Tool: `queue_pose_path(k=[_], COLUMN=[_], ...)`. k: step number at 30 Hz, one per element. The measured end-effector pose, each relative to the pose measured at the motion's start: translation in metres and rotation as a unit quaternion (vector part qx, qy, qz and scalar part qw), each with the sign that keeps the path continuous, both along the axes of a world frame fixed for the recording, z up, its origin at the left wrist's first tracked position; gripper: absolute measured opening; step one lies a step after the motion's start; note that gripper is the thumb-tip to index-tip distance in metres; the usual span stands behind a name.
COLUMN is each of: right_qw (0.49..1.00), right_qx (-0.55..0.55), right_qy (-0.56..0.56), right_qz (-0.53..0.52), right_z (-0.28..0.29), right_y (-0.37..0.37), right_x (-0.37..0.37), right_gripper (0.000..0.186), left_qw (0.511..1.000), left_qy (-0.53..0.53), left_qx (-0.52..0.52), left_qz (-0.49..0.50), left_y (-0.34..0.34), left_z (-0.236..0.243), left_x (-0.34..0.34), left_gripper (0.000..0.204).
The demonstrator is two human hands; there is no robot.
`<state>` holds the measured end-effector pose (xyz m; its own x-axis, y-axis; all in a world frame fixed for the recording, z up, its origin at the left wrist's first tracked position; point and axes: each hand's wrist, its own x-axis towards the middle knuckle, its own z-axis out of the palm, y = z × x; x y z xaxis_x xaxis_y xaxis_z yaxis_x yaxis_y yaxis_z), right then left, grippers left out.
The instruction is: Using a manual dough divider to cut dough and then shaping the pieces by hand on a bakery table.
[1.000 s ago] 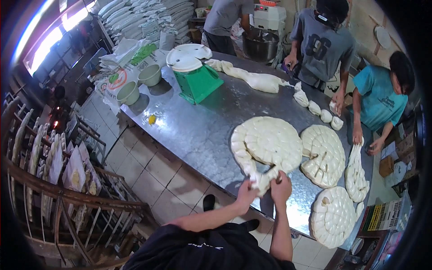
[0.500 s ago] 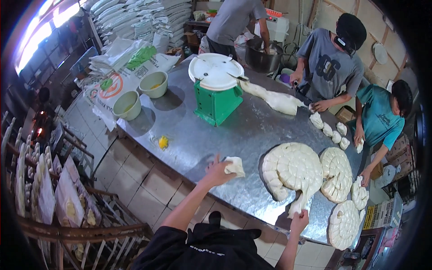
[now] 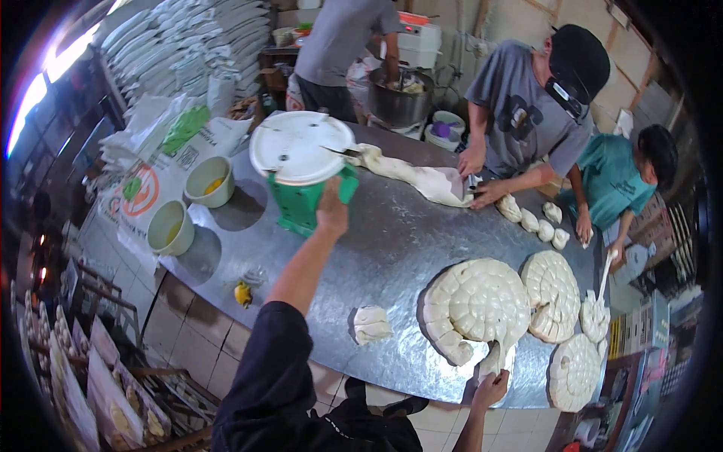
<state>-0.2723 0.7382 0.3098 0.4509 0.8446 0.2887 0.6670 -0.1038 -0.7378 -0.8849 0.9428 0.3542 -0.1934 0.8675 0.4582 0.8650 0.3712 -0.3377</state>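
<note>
My left arm reaches across the steel table [image 3: 376,248]. At its end my left hand [image 3: 332,211] is closed against the right side of a green scale [image 3: 292,203], which has a round white top [image 3: 301,139]. My right hand [image 3: 491,389] pinches the tail of a dough strip [image 3: 492,361] at the near table edge. That strip runs up to a large scored wheel of dough [image 3: 478,301]. Between my hands a small cut slab of dough [image 3: 371,324] lies loose on the table.
Two bowls [image 3: 210,181] stand at the left, near a yellow object [image 3: 242,294]. More dough wheels [image 3: 552,294] lie at the right. Across the table a co-worker [image 3: 520,113] cuts a long dough strip [image 3: 414,177]; another person [image 3: 619,177] handles dough. Racks [image 3: 98,377] stand lower left.
My left hand has let go of the small dough slab and moved up to the scale. My right hand still holds the strip's tail. The view has shifted.
</note>
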Motion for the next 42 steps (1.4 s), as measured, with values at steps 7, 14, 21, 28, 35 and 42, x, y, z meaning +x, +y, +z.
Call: queue_pose_path(k=[7,14,21,28,35,42], right_qw=[0.997,0.995,0.994,0.952,0.931,0.986], right_qx=[-0.028,0.047,0.013,-0.085,0.218,-0.087], right_qy=[-0.053,-0.081,-0.103,0.244,0.289,-0.14], right_qz=[-0.042,-0.027,-0.024,0.163,0.054,0.04], right_z=[-0.005,-0.014,-0.006,0.093,0.222,0.063], right_y=[0.002,-0.004,-0.001,-0.124,-0.103,-0.008], right_x=[0.012,0.021,0.037,0.009,0.1,0.191], right_gripper=[0.024,0.024,0.024,0.02,0.024,0.042], left_qw=[0.976,0.885,0.833,0.847,0.884,0.858], left_qy=[-0.044,-0.4,-0.513,-0.488,-0.409,-0.476], left_qx=[-0.212,0.082,0.033,0.021,0.038,0.025], left_qz=[0.015,-0.224,-0.206,-0.209,-0.223,-0.193], left_y=[-0.007,-0.085,-0.231,-0.236,-0.238,-0.225], left_z=[0.079,0.056,0.031,0.001,0.001,-0.01], left_x=[-0.061,0.065,0.267,0.258,0.272,0.28], left_gripper=[0.043,0.026,0.054,0.076,0.079,0.08])
